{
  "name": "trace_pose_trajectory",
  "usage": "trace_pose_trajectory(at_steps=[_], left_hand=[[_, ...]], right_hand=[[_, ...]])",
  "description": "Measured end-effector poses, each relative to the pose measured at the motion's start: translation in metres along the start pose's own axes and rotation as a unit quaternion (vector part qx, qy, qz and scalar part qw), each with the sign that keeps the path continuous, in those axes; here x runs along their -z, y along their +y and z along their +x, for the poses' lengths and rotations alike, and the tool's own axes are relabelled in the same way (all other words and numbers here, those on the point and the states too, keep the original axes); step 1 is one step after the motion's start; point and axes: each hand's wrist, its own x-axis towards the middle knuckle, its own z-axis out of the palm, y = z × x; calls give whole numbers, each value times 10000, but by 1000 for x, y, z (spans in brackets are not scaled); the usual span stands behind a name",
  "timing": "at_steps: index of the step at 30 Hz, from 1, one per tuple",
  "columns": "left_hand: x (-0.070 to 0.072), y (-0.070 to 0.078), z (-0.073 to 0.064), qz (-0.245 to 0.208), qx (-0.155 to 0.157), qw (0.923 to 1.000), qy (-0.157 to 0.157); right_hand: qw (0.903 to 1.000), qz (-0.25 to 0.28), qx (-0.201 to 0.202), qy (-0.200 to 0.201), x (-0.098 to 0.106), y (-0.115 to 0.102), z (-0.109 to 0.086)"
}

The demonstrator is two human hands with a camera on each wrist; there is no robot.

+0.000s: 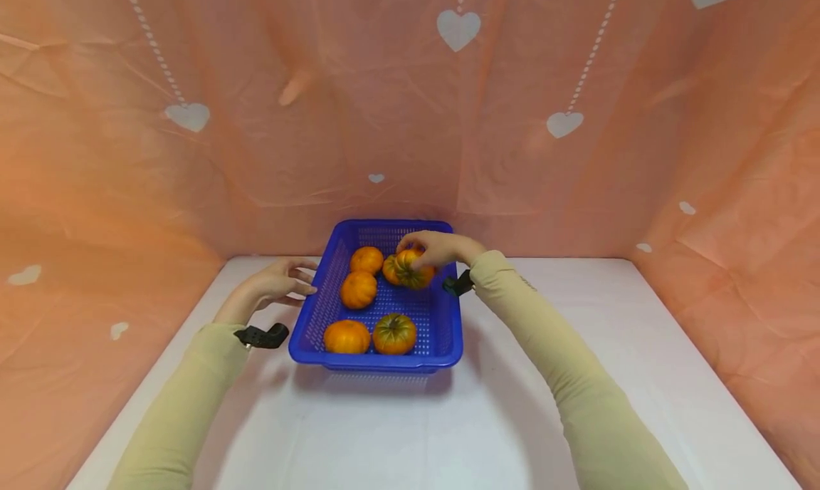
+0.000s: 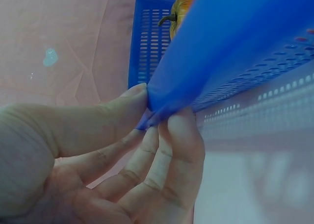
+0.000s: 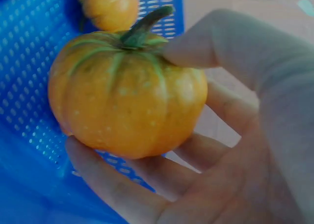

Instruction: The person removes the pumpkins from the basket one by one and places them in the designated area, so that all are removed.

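Note:
A blue plastic basket (image 1: pixel 456 333) with perforated walls holds several small orange pumpkins. My left hand (image 1: pixel 274 285) pinches its left rim, thumb on one side and fingers on the other, as the left wrist view shows close up. Over the back right part of the basket, my right hand (image 1: pixel 437 246) grips an orange pumpkin (image 3: pixel 127 99) with green streaks and a green stem. Its thumb presses near the stem while the fingers curl underneath. Another pumpkin (image 1: pixel 390 270) shows partly behind the held one. A greener pumpkin (image 1: pixel 394 334) lies at the front.
An orange pumpkin (image 1: pixel 347 337) lies at the front left of the basket, and two more pumpkins (image 1: pixel 359 290) sit along its left side. The basket stands on a white table (image 1: pixel 359 433). Pink cloth (image 1: pixel 384 120) with white hearts hangs around the back and sides.

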Motion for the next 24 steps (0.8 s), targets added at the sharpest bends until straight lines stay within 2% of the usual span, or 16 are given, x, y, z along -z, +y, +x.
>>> trace_pose_trajectory(at_steps=[5,11,19,24], left_hand=[[0,0,-1,-13,-35,10000,-14],[1,-1,-1,-23,-15,10000,12],[3,-4,1,-11,37,10000,27],[2,-3,1,-39,48,10000,16]], right_hand=[[9971,711,-56,270,8,-1,-9],[9847,1620,112,632,21,4,-23],[9704,2124,367,1085,38,21,-42],[9627,2329,286,1346,42,36,-55]])
